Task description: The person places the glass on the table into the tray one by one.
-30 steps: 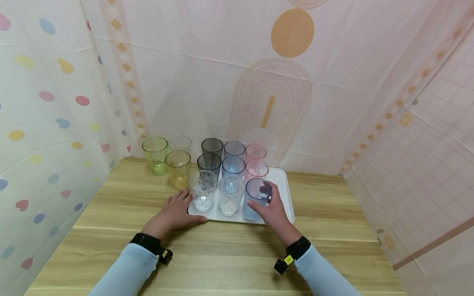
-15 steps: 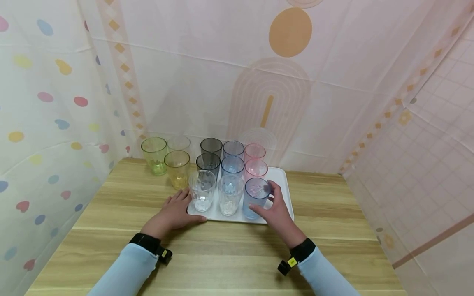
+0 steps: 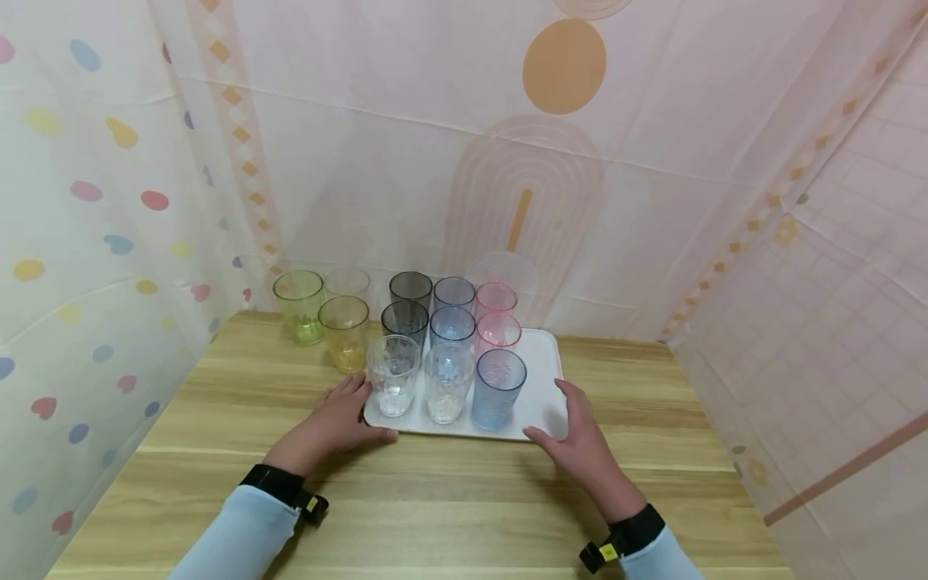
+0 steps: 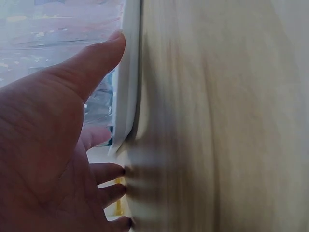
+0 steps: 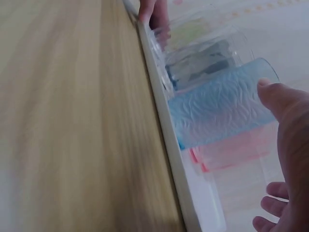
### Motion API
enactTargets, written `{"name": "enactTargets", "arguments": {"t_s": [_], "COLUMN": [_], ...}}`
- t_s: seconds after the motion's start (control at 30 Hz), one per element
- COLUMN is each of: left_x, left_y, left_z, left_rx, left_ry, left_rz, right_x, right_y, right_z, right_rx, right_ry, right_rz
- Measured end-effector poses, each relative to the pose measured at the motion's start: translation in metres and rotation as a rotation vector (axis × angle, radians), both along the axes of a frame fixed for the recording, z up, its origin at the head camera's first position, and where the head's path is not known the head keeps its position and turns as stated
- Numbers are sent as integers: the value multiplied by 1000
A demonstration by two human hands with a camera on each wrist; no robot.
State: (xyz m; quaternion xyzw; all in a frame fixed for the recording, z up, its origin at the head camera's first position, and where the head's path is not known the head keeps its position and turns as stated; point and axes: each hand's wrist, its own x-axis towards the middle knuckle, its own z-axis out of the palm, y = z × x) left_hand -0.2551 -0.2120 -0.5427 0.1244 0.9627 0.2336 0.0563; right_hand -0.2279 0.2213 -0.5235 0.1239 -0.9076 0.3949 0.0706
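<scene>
While both hands flank the tray:
L hand (image 3: 339,419): fingers spread flat, at tray's near-left corner.
Tray (image 3: 542,366): white, on wood table (image 3: 435,515), w/ cups.
Blue cup (image 3: 497,389): upright, front row, right end.
R hand (image 3: 580,443): fingers relaxed, at tray's near-right corner.

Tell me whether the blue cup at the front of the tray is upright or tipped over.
Upright. The blue cup stands on its base on the white tray, its open rim facing up, beside the clear cups. Neither hand touches it.
</scene>
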Motion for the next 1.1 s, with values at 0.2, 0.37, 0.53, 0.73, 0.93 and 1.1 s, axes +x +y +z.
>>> {"name": "enactTargets", "arguments": {"t_s": [0.2, 0.37, 0.53, 0.73, 0.93, 1.1], "left_x": [9, 6, -8, -37, -59, -68], "left_y": [-20, -42, -55, -56, -53, -49], "left_z": [5, 19, 27, 18, 10, 9], "left_rx": [131, 176, 247, 428, 550, 564], "left_ry": [12, 7, 98, 277, 325, 337], "left_rz": [-20, 78, 279, 440, 418, 391], "right_x": [21, 40, 51, 59, 64, 67], "right_y": [20, 32, 42, 48, 48, 49], "right_z": [-11, -15, -21, -27, -26, -28], "right_rx": [132, 192, 216, 217, 220, 226], "right_ry": [155, 239, 231, 149, 132, 136], "right_rz": [27, 13, -19, -58, -75, -80]}}
